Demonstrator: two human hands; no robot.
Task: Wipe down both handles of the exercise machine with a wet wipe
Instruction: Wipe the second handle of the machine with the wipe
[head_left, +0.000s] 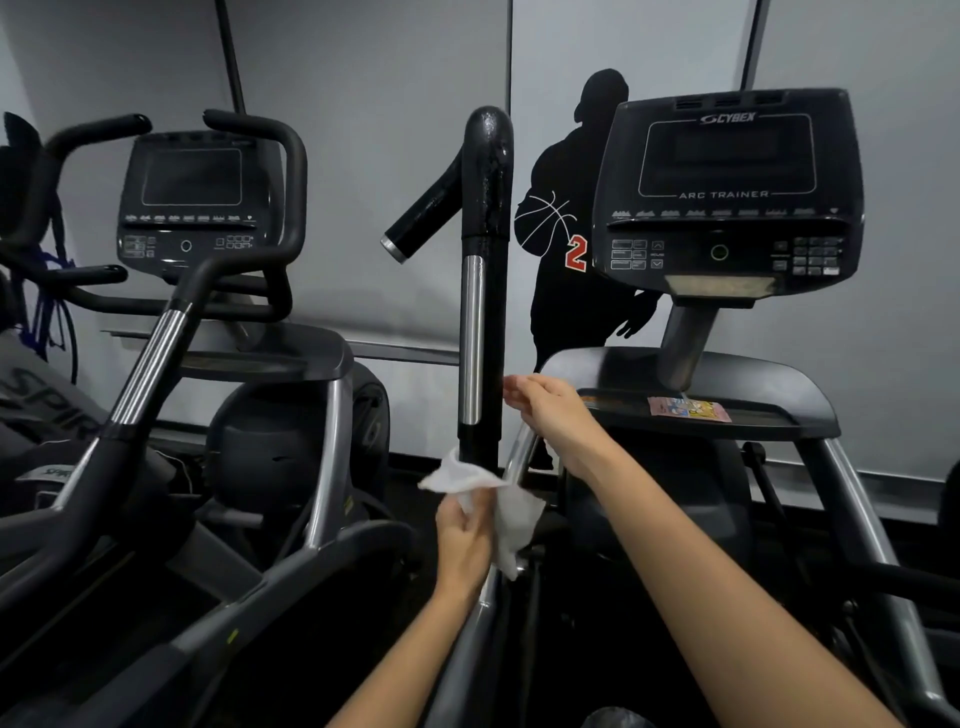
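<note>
A tall black handle (485, 208) with a chrome strip rises in the middle of the view, and its rounded top looks wet. A short side grip (423, 213) branches off it to the left. My left hand (464, 540) holds a crumpled white wet wipe (496, 501) just below the handle's lower black section. My right hand (553, 410) is stretched out beside the handle's chrome part, fingers apart, holding nothing. The machine's other handle is not in view.
The Cybex Arc Trainer console (727, 197) stands at the right above a black tray (691, 410) with a coloured card. A second machine (192, 208) with curved black bars fills the left. Grey wall behind, with a dark basketball-player figure (576, 228).
</note>
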